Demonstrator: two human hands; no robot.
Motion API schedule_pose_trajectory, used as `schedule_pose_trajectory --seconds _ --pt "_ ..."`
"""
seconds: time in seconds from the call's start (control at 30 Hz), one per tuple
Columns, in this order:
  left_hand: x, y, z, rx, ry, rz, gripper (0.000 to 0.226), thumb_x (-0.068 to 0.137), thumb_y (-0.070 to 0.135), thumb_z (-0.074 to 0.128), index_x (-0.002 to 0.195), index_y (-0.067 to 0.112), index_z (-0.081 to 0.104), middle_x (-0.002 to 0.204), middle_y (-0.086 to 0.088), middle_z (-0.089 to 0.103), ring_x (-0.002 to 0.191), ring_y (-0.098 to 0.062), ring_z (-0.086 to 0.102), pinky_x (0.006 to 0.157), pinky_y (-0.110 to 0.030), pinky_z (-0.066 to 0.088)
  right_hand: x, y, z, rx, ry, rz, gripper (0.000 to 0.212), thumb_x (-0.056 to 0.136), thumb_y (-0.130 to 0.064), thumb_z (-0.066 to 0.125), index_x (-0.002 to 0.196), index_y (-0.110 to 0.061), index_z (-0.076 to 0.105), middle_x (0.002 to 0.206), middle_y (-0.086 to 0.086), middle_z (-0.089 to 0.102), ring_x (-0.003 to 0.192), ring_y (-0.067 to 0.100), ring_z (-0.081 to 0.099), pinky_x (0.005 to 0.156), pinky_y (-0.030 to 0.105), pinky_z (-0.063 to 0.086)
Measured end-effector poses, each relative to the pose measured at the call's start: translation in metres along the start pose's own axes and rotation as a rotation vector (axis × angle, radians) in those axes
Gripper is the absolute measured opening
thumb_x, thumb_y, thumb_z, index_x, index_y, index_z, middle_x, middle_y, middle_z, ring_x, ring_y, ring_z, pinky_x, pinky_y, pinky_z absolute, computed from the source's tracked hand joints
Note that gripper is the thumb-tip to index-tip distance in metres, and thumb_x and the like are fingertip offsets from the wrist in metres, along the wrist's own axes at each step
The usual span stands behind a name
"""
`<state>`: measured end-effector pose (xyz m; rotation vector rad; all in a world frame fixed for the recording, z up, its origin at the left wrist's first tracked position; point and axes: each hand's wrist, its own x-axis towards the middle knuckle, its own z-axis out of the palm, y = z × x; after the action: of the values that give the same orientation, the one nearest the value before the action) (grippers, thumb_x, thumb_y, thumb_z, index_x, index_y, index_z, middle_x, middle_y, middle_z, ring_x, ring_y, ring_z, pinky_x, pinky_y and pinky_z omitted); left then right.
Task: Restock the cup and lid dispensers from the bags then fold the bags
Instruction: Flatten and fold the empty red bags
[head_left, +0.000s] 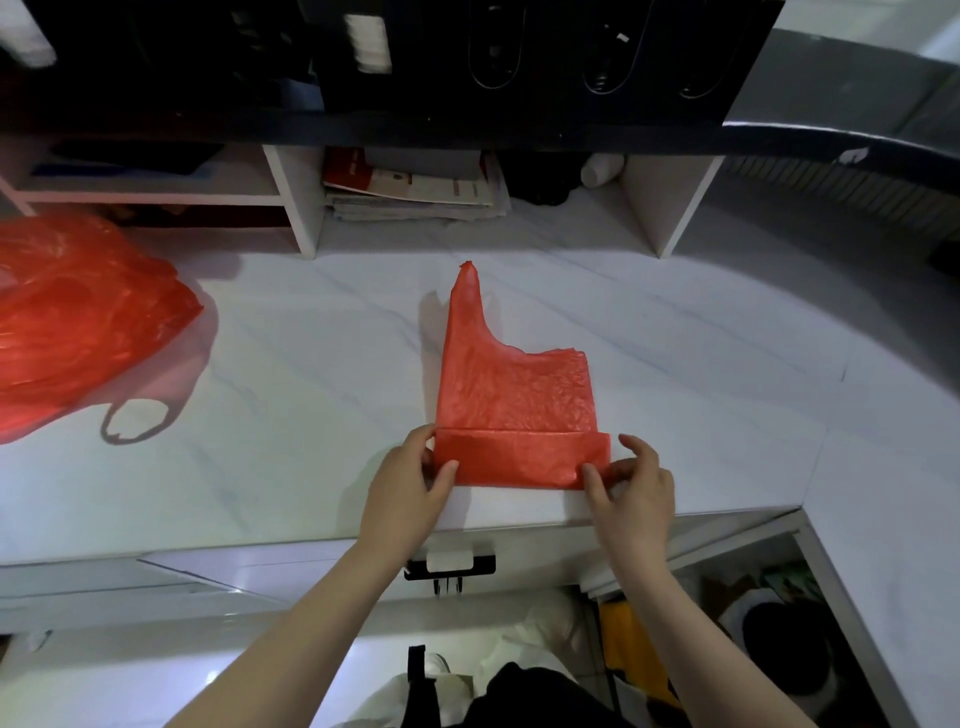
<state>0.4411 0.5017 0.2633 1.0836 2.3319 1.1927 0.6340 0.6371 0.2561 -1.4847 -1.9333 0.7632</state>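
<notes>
**Red plastic pinched at both ends of a fold**

Far left on the white marbled worktop (311, 364) we find a bulging red bag (78, 322), crumpled and translucent. Its handle loop (137, 421) lies open on the stone toward the middle. It sits well apart from our hands. Further back and to the right, under a dark overhang, a white shelf unit (296, 197) holds a stack of papers (415, 192). A white bottle (600, 169) lies further right in the same bay.

Our left grip (410, 478) comes next, near the front edge of the worktop. It is narrow: the thumb lies on top of the red film and the fingers curl round the left end, so it pinches the left end of the folded band (519, 460). That band is the near edge of the flat red bag (514, 395), turned up once over the sheet. The bag lies spread flat on the worktop in the centre, with one handle strip (467, 301) pointing away from us toward the shelves.

Our right grip (636, 488) pinches the band's right end in much the same way, thumb pressed on top and fingers curled behind. Its forefinger is raised above the corner. Below the worktop edge, between our forearms, hangs a black-and-white latch (449, 564); what it belongs to we cannot tell.
</notes>
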Motion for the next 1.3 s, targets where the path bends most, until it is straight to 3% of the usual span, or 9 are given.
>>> schedule_pose_trajectory --seconds 0.17,0.27,0.4,0.53,0.63,0.73,0.97,1.13,1.3 --pt "-0.005 0.004 0.013 0.26 0.078 0.176 0.066 0.076 0.009 0.068 0.137 0.021 0.045 0.123 -0.013 0.054 0.107 -0.03 0.053 0.088 -0.047 0.049 0.0 0.003 0.003 -0.21 -0.005 -0.161 0.053 0.083 -0.031 0.068 0.131 -0.019 0.049 0.128 0.006 0.053 0.12 0.028 0.045 0.096 0.043 0.037" --pt "-0.006 0.002 0.018 0.569 0.005 0.443 0.066 0.07 0.006 0.069 0.132 0.023 0.056 0.147 -0.018 0.039 0.132 -0.042 0.038 0.103 -0.063 0.031 -0.007 0.003 0.002 -0.407 -0.201 -0.391 0.062 0.094 -0.048 0.044 0.149 -0.035 0.02 0.159 -0.001 0.011 0.146 0.027 0.006 0.114 0.048 0.009" --pt "-0.005 -0.004 0.015 0.684 -0.25 0.433 0.057 0.091 0.046 0.027 0.146 0.034 0.03 0.157 0.004 0.018 0.144 -0.021 0.001 0.113 -0.052 -0.001 -0.006 0.007 -0.002 -0.66 -0.442 -0.521 0.066 0.087 -0.071 -0.001 0.145 -0.042 -0.009 0.156 -0.01 -0.016 0.144 0.016 -0.019 0.115 0.047 -0.015" --pt "-0.006 -0.012 0.016 0.665 -0.318 0.418 0.065 0.088 0.063 0.01 0.147 0.038 0.003 0.155 0.01 -0.005 0.142 -0.017 -0.015 0.112 -0.045 -0.014 -0.004 0.009 -0.007 -0.701 -0.529 -0.517 0.076 0.08 -0.079 -0.003 0.145 -0.043 -0.017 0.153 -0.012 -0.024 0.143 0.015 -0.023 0.114 0.052 -0.012" --pt "-0.009 -0.008 0.009 0.641 -0.296 0.472 0.065 0.089 0.061 0.023 0.148 0.032 0.026 0.156 0.004 0.02 0.144 -0.021 0.02 0.115 -0.049 0.013 -0.006 0.006 -0.019 -0.665 -0.495 -0.567 0.079 0.084 -0.069 0.042 0.15 -0.035 0.015 0.158 -0.008 0.012 0.146 0.021 0.011 0.115 0.053 0.008" --pt "-0.018 -0.013 0.003 0.52 -0.196 0.579 0.06 0.082 0.057 0.047 0.129 0.021 0.058 0.134 0.001 0.056 0.114 -0.021 0.058 0.095 -0.039 0.047 -0.007 0.005 -0.03 -0.505 -0.416 -0.666 0.072 0.066 -0.033 0.081 0.131 -0.025 0.051 0.123 -0.004 0.059 0.112 0.024 0.057 0.096 0.043 0.041" --pt "-0.024 -0.019 -0.007 0.331 -0.18 0.559 0.056 0.075 0.054 0.059 0.122 0.022 0.061 0.119 0.006 0.063 0.106 -0.013 0.053 0.091 -0.025 0.035 -0.002 0.002 -0.043 -0.079 -0.445 -0.316 0.043 0.08 -0.009 0.07 0.096 -0.046 0.056 0.096 -0.025 0.062 0.089 -0.002 0.061 0.079 0.02 0.05" --pt "-0.017 -0.003 -0.006 0.032 -0.048 0.131 0.046 0.078 0.03 0.062 0.123 0.032 0.055 0.089 0.014 0.066 0.074 -0.002 0.057 0.069 -0.015 0.043 0.002 -0.003 -0.036 0.187 -0.332 -0.136 0.039 0.086 -0.017 0.066 0.106 -0.047 0.053 0.093 -0.019 0.064 0.083 -0.004 0.062 0.067 0.011 0.051" --pt "-0.007 0.006 0.004 -0.016 0.067 0.036 0.054 0.085 0.026 0.063 0.133 0.031 0.041 0.127 0.014 0.053 0.09 -0.007 0.059 0.075 -0.026 0.044 0.012 -0.004 -0.016 0.134 -0.191 0.007 0.046 0.087 -0.02 0.065 0.126 -0.036 0.046 0.094 -0.022 0.056 0.074 -0.002 0.059 0.062 0.01 0.043"
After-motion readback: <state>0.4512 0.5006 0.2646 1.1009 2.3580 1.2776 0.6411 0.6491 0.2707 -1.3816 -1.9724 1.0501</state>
